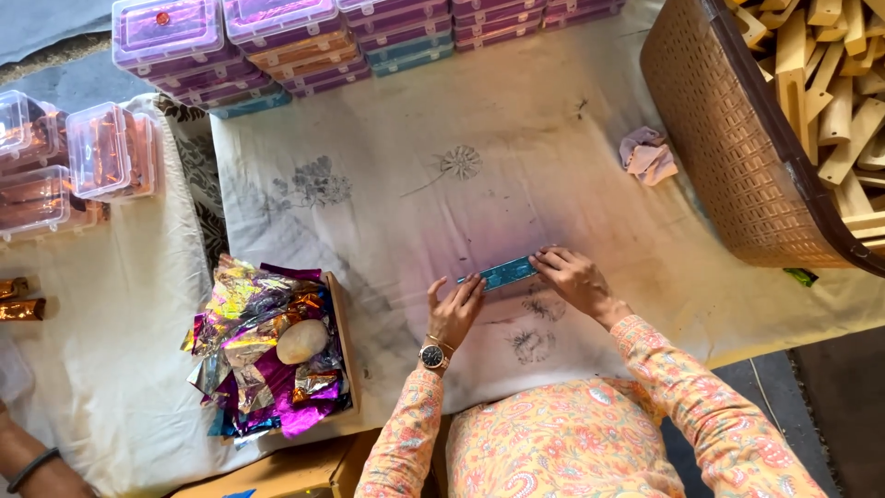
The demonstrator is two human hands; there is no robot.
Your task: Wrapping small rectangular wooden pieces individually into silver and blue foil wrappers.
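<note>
1. Stacks of small clear plastic boxes (277, 41) with pink-purple lids run along the upper edge of the frame, some showing orange or teal contents; more lidded boxes (64, 166) with copper-coloured contents sit at the upper left.
2. Low at the left centre, a shallow cardboard tray (343, 341) holds a heap of crumpled foil sheets (253, 355) in purple, gold and silver, with a smooth pale stone (301, 340) lying on top.
3. At the upper right stands a brown woven basket (728, 148) filled with pale wooden pieces (830, 83); a crumpled pinkish cloth (647, 155) lies just beside its left wall.
4. Both forearms, in orange floral sleeves, reach up from the lower middle of the frame onto a white cloth (442, 184) printed with faint grey flowers; a watch sits on the left wrist.
5. The left hand (454, 312) lies flat, fingers spread, its fingertips touching the left end of a narrow teal foil strip (505, 273) at the frame's centre.
6. The right hand (572, 277) presses the strip's right end with fingers extended; whether it pinches the strip is unclear.
7. Another person's forearm (32, 461) shows at the lower left corner.
</note>
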